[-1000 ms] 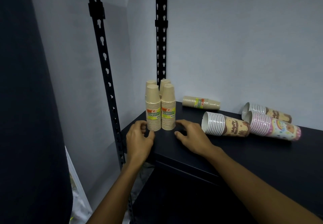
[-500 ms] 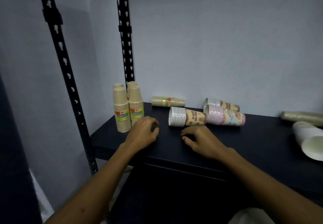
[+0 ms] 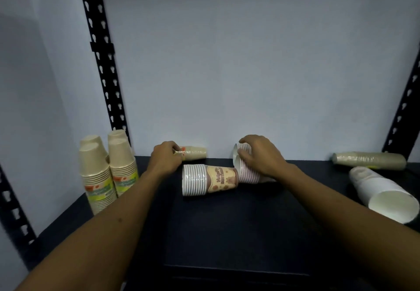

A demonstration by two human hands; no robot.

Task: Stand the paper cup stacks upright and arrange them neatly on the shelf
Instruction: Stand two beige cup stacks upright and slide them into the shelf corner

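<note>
Several tan cup stacks (image 3: 109,170) stand upright, mouths down, at the left end of the black shelf (image 3: 227,227). My left hand (image 3: 166,159) grips the near end of a small tan stack (image 3: 194,153) lying by the back wall. My right hand (image 3: 259,156) closes over two lying stacks at the back, a pink striped one (image 3: 246,173) and another behind it (image 3: 243,149). A brown printed stack (image 3: 209,179) lies on its side between my hands, untouched.
At the right end lie a long tan stack (image 3: 368,161) by the wall and a white stack (image 3: 384,194) with its mouth toward me. Black perforated uprights (image 3: 102,63) (image 3: 402,108) frame the shelf against a pale wall.
Both hands have reached from the shelf's front toward the back: the left onto the small tan stack, the right onto the pink striped stacks. The camera has turned right.
</note>
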